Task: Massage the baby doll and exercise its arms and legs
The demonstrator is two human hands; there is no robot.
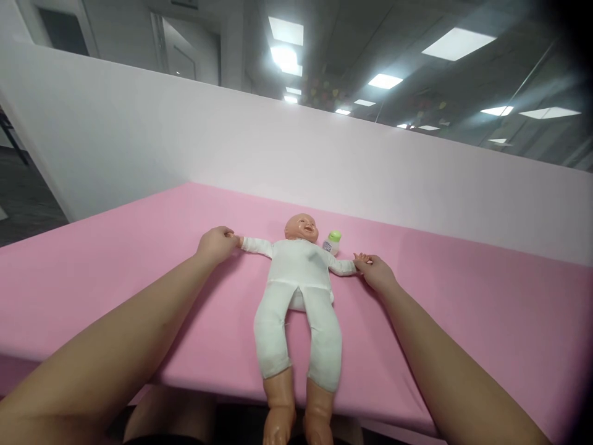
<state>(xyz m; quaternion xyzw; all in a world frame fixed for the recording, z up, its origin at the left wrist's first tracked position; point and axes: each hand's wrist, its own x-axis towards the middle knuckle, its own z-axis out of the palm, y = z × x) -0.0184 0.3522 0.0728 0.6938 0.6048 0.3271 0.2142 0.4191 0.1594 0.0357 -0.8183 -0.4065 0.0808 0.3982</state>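
Note:
A baby doll (300,266) in a white long-sleeved suit lies on its back on a pink surface (162,216), arms stretched out to both sides. Its bare lower legs reach past the near edge. My left hand (217,245) is closed round the doll's hand at the left. On the right, my right hand (376,273) pinches the doll's other hand, whose small fingers show above mine. A small clear bottle (332,243) with a green cap stands beside the doll's head, touched by neither hand.
A white panel (324,161) rises behind the pink surface and another stands along its left end. The near edge of the surface runs just above my legs (169,414). Beyond the panel are a doorway and lit ceiling lamps.

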